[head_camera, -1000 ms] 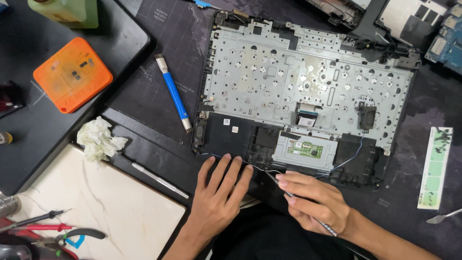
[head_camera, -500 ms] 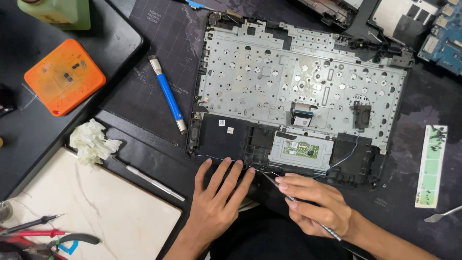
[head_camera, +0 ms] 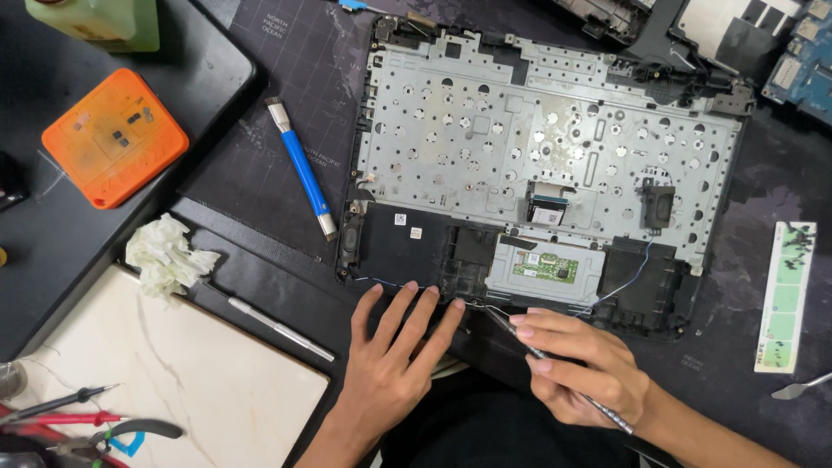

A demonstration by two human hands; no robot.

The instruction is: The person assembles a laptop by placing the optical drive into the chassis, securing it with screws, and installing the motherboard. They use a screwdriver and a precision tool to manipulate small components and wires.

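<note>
Head view, going left to right: far left there's a flat orange square plastic box [head_camera: 114,137] sitting on a dark tray, and nearer than that a crumpled white tissue [head_camera: 165,256] at the edge of a pale marble-look board [head_camera: 173,390]. Red and black probes and pliers [head_camera: 82,425] lie at the near-left corner. A blue-handled brush tool with metal ends [head_camera: 302,167] lies on the dark cutting mat [head_camera: 260,156], and a thin silver metal rod [head_camera: 279,328] sits just nearer.

Middle of the scene is the stripped laptop palmrest frame with its silver perforated metal plate [head_camera: 537,130], underside up. The left hand [head_camera: 390,364] lies flat and open, fingers spread, fingertips pressing on the frame's near edge, gripping nothing. Just right of it, the right hand [head_camera: 589,368] is closed in a pen-style pinch on a slim metal pick tool [head_camera: 555,368], whose tip sits at the near edge of the frame, right beside the left fingertips and just under the small green touchpad board [head_camera: 546,267].

Far right: a white and green strip card [head_camera: 787,295], plus a blue circuit board [head_camera: 802,61] at the far corner.
</note>
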